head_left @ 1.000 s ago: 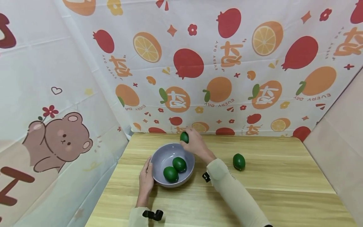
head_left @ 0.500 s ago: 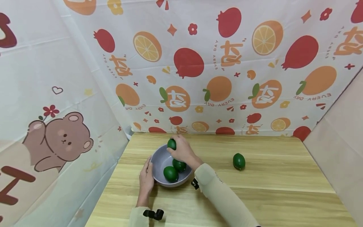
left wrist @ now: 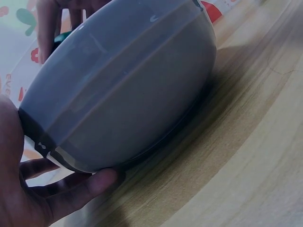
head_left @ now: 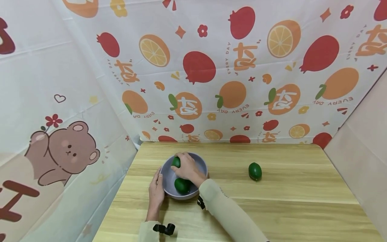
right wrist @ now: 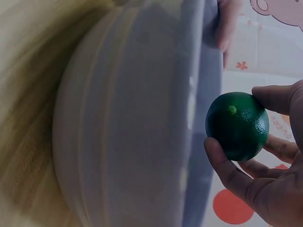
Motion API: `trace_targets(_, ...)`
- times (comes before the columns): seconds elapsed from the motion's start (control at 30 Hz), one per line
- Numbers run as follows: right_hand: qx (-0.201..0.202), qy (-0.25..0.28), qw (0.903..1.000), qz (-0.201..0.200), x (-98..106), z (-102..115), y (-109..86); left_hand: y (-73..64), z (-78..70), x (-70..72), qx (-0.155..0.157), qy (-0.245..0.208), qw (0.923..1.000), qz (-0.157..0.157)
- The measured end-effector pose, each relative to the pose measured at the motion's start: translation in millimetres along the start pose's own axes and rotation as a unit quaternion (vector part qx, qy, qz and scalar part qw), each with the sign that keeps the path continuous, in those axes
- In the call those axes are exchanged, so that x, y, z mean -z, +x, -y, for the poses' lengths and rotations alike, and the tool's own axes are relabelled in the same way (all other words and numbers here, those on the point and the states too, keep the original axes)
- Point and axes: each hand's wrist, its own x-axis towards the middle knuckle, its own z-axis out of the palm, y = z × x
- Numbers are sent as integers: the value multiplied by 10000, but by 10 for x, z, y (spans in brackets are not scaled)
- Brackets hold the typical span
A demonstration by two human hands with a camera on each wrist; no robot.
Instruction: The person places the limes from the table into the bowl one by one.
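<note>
My right hand (head_left: 186, 168) is over the grey-purple bowl (head_left: 167, 183), pinching a green lime (right wrist: 236, 125) between thumb and fingers. In the right wrist view this lime shows just past the bowl's near rim. Another lime (head_left: 182, 186) lies inside the bowl; a second one there is hidden under my right hand and wrist. My left hand (head_left: 156, 193) holds the bowl at its left side, its fingers curved along the outer wall; the left wrist view shows a fingertip (left wrist: 105, 178) low by the base. One more lime (head_left: 255, 171) rests on the table, right of the bowl.
The wooden table (head_left: 290, 208) runs up to a fruit-printed cloth (head_left: 260, 101) along its back edge. A cloth with a printed bear (head_left: 71, 148) hangs on the left. Dark wrist-worn cameras (head_left: 164, 229) sit on the sleeves.
My right hand has carried its lime from behind the bowl's far rim leftward and down over the bowl, covering one lime inside. My left hand has stayed at the bowl's side.
</note>
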Motion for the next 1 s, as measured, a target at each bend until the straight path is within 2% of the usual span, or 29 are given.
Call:
trace_targets(0.33,-11,53,9996,282,-159,39,-35,-15,17,18,-46,-11,10000,-4)
trace_targets(0.63,-4,-147,9992,364,-235,20,-49,-6,29,-17,-47,-99,9999,-25)
trace_targets(1.0,6,-96,9995,291,-328,0,-74,-8,36,-9,-82,-88,9999,-2)
